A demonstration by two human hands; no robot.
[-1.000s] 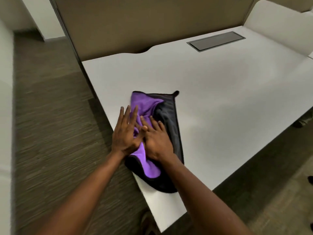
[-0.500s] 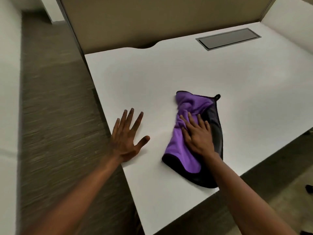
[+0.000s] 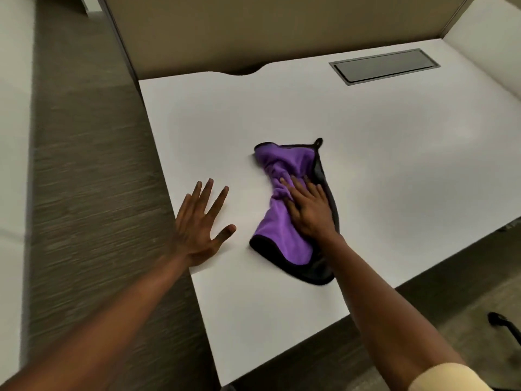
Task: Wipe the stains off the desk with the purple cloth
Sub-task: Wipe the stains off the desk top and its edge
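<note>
Your right hand [image 3: 311, 211]: flat, fingers straight, pressing the purple cloth [image 3: 284, 221] | your left hand [image 3: 200, 225]: spread flat at the bench [image 3: 394, 170] left edge, holding nothing | cloth: bunched mid-bench, just beside your left hand

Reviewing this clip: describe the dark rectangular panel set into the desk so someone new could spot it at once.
Start at the white desk that fills the middle of the view, then look to its far right corner by the tan partition. The cable hatch lies there, flush with the top. It is the only dark grey, framed rectangle on the desk; the purple cloth is soft and crumpled.
</note>
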